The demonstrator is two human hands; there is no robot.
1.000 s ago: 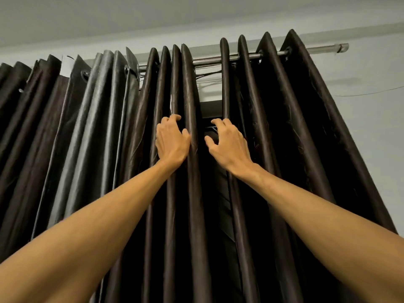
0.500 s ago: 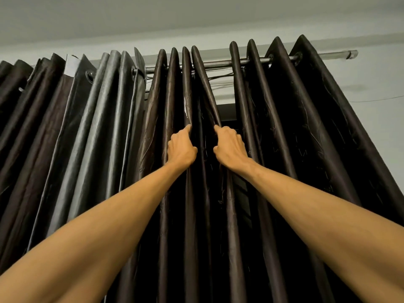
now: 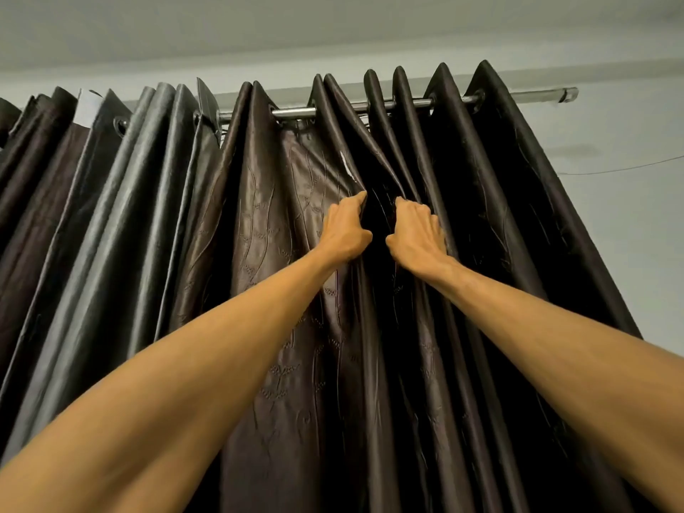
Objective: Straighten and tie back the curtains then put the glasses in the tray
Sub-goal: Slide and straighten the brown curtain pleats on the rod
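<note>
Looking up at the curtains [image 3: 296,201] from below, I am seeing both arms stretched high toward the upper part of the dark panel. My left hand [image 3: 344,231] is closing on a fold edge, fingers curled into the cloth, thumb side toward the gap. My right hand [image 3: 416,235] is gripping the neighbouring fold just beside it, fingers [image 3: 418,209] bent over the fabric. The two hands are sitting near each other, apart, with a deep shadowed pleat between them. The cloth between the left hand and the rod [image 3: 407,104] is spreading flat, showing an embossed vine pattern. The curtains are hanging by eyelets on the rod, which is running across the top and ending at the right over a pale wall [image 3: 610,216]. A greyer panel [image 3: 129,201] is hanging bunched to the left, touching the dark one. A thin wire [image 3: 629,168] is crossing the wall at right. The glasses and tray are out of view.
</note>
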